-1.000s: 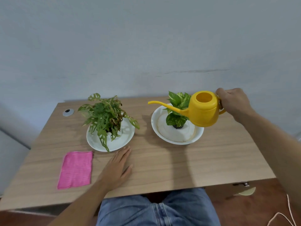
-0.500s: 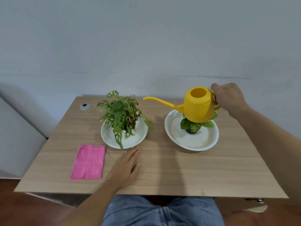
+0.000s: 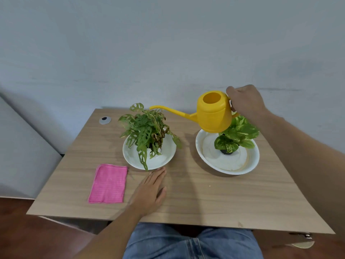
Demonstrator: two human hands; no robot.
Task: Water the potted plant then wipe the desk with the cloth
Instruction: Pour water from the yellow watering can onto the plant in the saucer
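Note:
My right hand [image 3: 244, 101] grips the handle of a yellow watering can [image 3: 212, 114], held in the air above the right plant [image 3: 237, 135]. Its long spout points left, and the tip sits over the top of the left plant [image 3: 147, 129], a holey-leaved one in a white bowl [image 3: 164, 157]. The right plant stands in a larger white bowl [image 3: 252, 161]. My left hand [image 3: 149, 191] lies flat and open on the wooden desk [image 3: 205, 199], just in front of the left bowl. A pink cloth [image 3: 108, 184] lies flat to its left.
A grey cable grommet [image 3: 105, 120] sits in the desk's far left corner. The desk backs onto a pale wall. My jeans-clad legs are under the front edge, with dark red floor on either side.
The watering can has travelled left, from over the right bowl until its spout reaches the left plant. My left hand has stayed flat on the desk. The camera view shifted left.

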